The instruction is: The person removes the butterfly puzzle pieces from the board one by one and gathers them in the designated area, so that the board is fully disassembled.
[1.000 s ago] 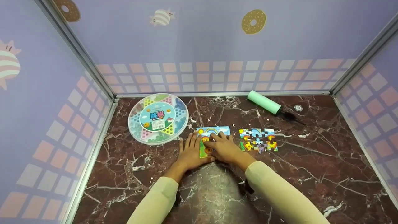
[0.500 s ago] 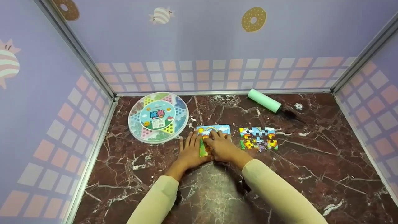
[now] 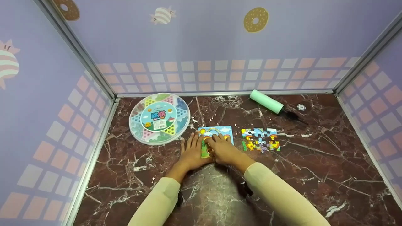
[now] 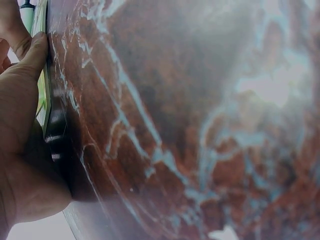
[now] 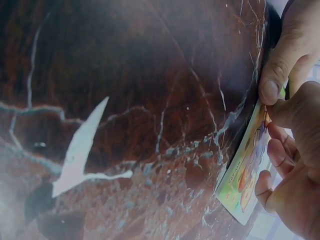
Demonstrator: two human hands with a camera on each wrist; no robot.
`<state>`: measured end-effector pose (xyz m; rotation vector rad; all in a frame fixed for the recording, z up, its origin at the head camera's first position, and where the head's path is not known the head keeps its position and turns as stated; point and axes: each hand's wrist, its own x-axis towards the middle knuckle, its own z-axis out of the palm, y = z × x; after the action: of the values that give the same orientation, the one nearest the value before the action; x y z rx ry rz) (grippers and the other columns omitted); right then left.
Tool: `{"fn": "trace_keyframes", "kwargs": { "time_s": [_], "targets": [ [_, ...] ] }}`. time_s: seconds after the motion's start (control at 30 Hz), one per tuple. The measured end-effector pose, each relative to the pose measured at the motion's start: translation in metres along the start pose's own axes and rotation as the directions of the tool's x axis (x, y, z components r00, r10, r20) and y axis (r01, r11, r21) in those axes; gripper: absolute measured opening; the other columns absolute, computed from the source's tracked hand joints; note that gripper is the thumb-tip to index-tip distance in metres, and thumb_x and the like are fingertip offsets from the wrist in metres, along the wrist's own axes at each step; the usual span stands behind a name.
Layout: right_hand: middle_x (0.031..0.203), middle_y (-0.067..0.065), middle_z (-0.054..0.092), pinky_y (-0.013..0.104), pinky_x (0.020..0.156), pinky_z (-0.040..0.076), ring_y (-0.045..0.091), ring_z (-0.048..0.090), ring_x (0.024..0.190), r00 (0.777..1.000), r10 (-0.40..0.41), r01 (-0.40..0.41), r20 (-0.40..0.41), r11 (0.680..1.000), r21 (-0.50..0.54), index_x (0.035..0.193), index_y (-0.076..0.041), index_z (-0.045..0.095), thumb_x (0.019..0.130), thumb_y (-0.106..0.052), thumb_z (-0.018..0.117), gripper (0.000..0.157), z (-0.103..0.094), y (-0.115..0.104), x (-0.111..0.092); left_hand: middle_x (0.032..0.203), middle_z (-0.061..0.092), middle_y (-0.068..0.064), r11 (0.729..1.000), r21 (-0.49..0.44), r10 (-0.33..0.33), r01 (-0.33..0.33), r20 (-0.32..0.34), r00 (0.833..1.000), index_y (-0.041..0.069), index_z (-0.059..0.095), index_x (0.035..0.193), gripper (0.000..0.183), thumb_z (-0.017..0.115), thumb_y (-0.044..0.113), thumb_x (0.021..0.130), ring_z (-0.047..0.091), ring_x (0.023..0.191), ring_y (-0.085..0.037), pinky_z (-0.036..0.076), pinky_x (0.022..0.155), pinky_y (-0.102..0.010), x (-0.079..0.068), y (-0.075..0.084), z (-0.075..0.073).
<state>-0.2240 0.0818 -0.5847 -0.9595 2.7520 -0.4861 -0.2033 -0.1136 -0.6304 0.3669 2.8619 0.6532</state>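
Observation:
A small picture puzzle board [image 3: 225, 129] with a rainbow and sun lies between the hands in the head view. My left hand [image 3: 191, 154] rests along its left side with the fingers stretched out. Its thumb lies by the near edge, seen in the left wrist view. My right hand [image 3: 224, 150] is over the board's lower part with bent fingers. In the right wrist view its fingertips [image 5: 264, 184] touch the board's face, and its thumb is beside the left thumb [image 5: 271, 90]. Whether a puzzle piece is pinched beneath the right fingers is hidden.
Several loose jigsaw pieces [image 3: 261, 139] lie in two rows right of the board. A round Chinese checkers set [image 3: 183, 127] is at the left. Behind, a mint-green cylinder with a black end [image 3: 267, 102] and a round chip [image 3: 301, 107] lie near the back wall [image 3: 207, 40].
My right hand has shifted slightly left and toward the near edge of the board, uncovering more of its right side. The left hand stays where it was.

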Motion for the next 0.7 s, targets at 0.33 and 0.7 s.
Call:
{"fn": "trace_keyframes", "kwargs": {
  "time_s": [0.33, 0.7],
  "targets": [
    [0.141, 0.022, 0.06, 0.078, 0.111, 0.045, 0.055, 0.057, 0.137, 0.999, -0.021, 0.021, -0.031, 1.0, 0.01, 0.153, -0.01, 0.056, 0.093, -0.015, 0.081, 0.065, 0.0016, -0.0008, -0.0015, 0.188, 0.012, -0.014, 1.0, -0.001, 0.009, -0.01, -0.028, 1.0, 0.009, 0.024, 0.176, 0.12, 0.073, 0.077, 0.09, 0.008, 0.174, -0.04, -0.004, 0.136, -0.073, -0.0007, -0.0008, 0.0012],
    [0.126, 0.017, 0.062, 0.065, 0.095, 0.054, 0.042, 0.059, 0.118, 0.99, -0.114, 0.118, -0.081, 0.992, 0.054, 0.142, -0.009, 0.069, 0.098, -0.01, 0.075, 0.045, -0.0028, 0.0014, -0.003, 0.188, 0.011, -0.011, 1.0, 0.006, 0.007, -0.007, -0.025, 1.0, 0.012, 0.024, 0.177, 0.118, 0.073, 0.077, 0.092, 0.008, 0.175, -0.037, -0.003, 0.137, -0.072, 0.0001, -0.0009, 0.002]
  ]
}}
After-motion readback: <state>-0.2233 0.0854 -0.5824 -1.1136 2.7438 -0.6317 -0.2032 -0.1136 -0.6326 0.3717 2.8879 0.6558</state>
